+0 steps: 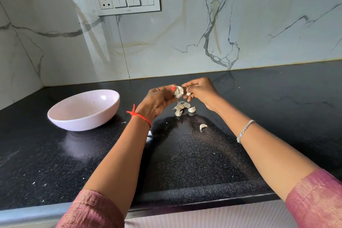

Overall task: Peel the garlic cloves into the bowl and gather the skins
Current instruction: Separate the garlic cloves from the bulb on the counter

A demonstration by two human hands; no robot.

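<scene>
My left hand (159, 100) grips the part-broken garlic bulb (178, 90) above the black counter (259, 98). My right hand (202, 90) pinches one clove (188, 93) in its fingers (192, 88), touching the bulb. I should hold the bulb steady and twist the clove off at its root, not yank it. Loose cloves (183, 107) lie just below on the counter, and a stray clove (203, 127) lies nearer me. The pale bowl (61, 116) to my left looks empty, so I judge peeling has hardly begun.
</scene>
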